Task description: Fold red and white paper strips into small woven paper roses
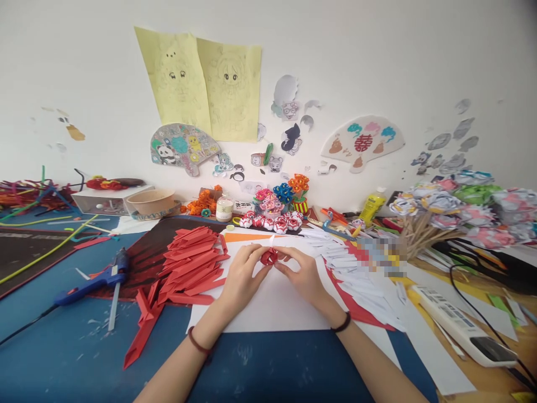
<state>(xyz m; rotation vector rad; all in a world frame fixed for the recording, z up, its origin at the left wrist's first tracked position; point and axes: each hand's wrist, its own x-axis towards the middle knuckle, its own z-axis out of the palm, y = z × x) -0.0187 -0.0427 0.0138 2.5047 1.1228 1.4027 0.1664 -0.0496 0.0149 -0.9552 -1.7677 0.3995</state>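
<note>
Shaping of the small red paper piece [269,256] seems to be the step in hand, and the next move likely calls for light, even pressure so its folds settle uncrushed. You hold it above the white sheet [260,313], between the red strips [188,263] and white strips [342,260], your left hand [244,275] and right hand [302,274] pinching it from opposite sides, fingers nearly closed.
</note>
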